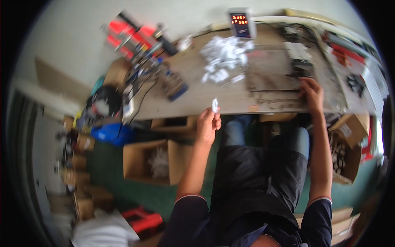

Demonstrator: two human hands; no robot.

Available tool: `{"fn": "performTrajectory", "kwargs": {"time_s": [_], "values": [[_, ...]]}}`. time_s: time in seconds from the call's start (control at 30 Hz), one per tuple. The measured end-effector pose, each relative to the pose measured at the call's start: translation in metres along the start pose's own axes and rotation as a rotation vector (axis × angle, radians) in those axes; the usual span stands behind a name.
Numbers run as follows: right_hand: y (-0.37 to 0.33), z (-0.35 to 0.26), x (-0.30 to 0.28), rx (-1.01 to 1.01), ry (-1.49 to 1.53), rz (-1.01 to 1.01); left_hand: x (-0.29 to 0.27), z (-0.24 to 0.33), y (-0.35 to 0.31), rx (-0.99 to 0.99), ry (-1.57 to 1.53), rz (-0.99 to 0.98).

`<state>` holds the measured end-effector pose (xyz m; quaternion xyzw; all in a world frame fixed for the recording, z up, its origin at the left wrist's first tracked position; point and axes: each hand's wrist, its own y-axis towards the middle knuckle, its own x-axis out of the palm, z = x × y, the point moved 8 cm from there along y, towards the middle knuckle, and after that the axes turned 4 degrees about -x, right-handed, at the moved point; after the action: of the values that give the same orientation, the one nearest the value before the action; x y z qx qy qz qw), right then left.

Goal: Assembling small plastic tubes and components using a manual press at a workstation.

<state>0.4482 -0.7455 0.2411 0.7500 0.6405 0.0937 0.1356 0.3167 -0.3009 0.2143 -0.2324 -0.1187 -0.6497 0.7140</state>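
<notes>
At the far left, along the floor, stands a row of small cardboard boxes (78,177), blurred, too many run together to count. Nearer the middle an open cardboard box (150,161) sits on the green floor below the desk edge with pale pieces heaped inside, and a blue bin (111,134) lies just beside it to the upper left. On the left end of the desk (230,101) lie red-handled tools (125,35) and a tangle of black cables (140,88). The left hand (208,123) is raised in front of the desk's near edge, forearm coming straight up from the lower middle, elbow bent, fingers curled in with the thumb and fingertips pinched on one small white part (214,105), which stands upright above the knuckles and overlaps the desk edge. Beyond it, on the desk top, is a loose pile of white parts (224,55), too many and too blurred to count, and behind the pile one small meter with a red lit display (240,22). The right hand (312,94) reaches further out, arm nearly straight, palm down and fingers spread flat on the worn desk surface beside a dark fixture (300,66); it presses there rather than gripping, and whether anything lies under it cannot be told. At the right, below the desk, one more open cardboard box (347,152) holds dark small pieces.
</notes>
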Motion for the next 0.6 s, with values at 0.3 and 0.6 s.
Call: {"fn": "performTrajectory", "kwargs": {"time_s": [0.3,0.6], "values": [[0.002,0.005,0.020,0.014,-0.024,-0.065,-0.375,0.068,-0.213,0.317,0.171,1.147],[-0.001,0.000,0.016,0.002,-0.042,-0.019,-0.256,0.070,-0.140,0.689,0.932,1.042]]}}
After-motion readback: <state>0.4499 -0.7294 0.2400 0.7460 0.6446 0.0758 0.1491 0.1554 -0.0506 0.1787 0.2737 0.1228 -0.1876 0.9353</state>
